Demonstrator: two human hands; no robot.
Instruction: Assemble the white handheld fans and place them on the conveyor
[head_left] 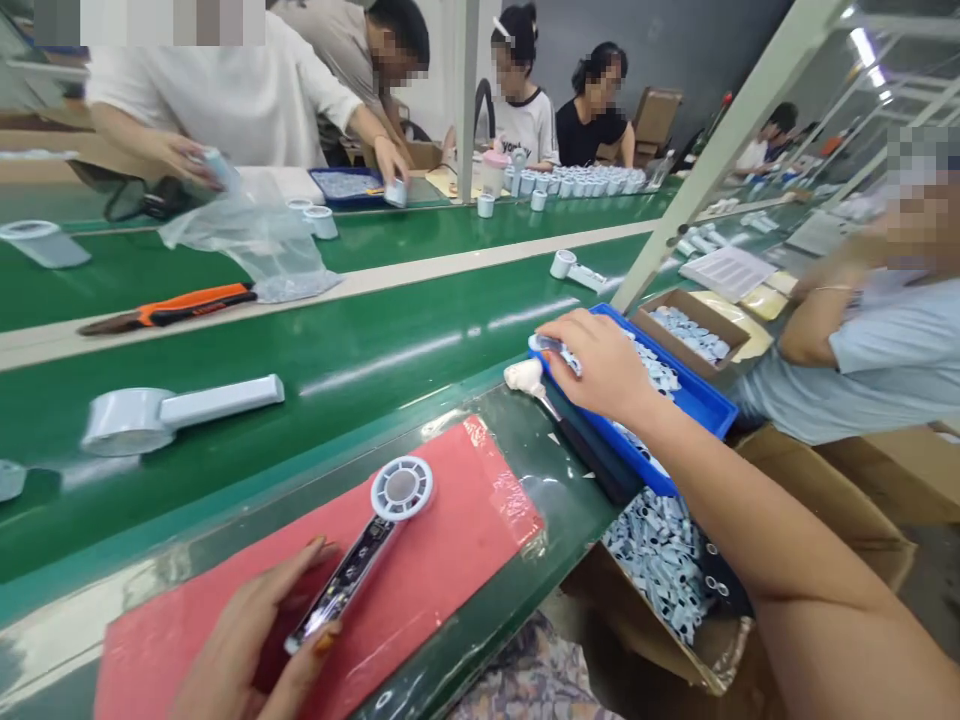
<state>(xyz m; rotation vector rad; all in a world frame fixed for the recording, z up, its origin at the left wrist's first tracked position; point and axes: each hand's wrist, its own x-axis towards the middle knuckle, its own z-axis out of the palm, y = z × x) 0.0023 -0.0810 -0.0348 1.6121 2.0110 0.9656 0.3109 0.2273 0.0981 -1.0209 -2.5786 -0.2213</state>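
Observation:
On a red mat (442, 520) lies a pale-blue handheld unit (403, 487) with a round spoked head. Its open handle shows a circuit board. My left hand (259, 630) is around the lower handle, the thumb touching its near side and a finger along the other. Over the near corner of a blue tray (712, 405), my right hand (600, 362) is closed on a pale-blue plastic part (551, 345), mostly hidden by the fingers. Just below that hand lies a hammer (525, 378) with a white-wrapped head and dark handle.
A green conveyor (420, 350) runs past, carrying similar units (131, 420). Orange-handled pliers (187, 305) rest on the divider. A cardboard box (652, 620) of small parts stands below the tray. A metal post (675, 220) rises behind it. Co-workers sit opposite and at right.

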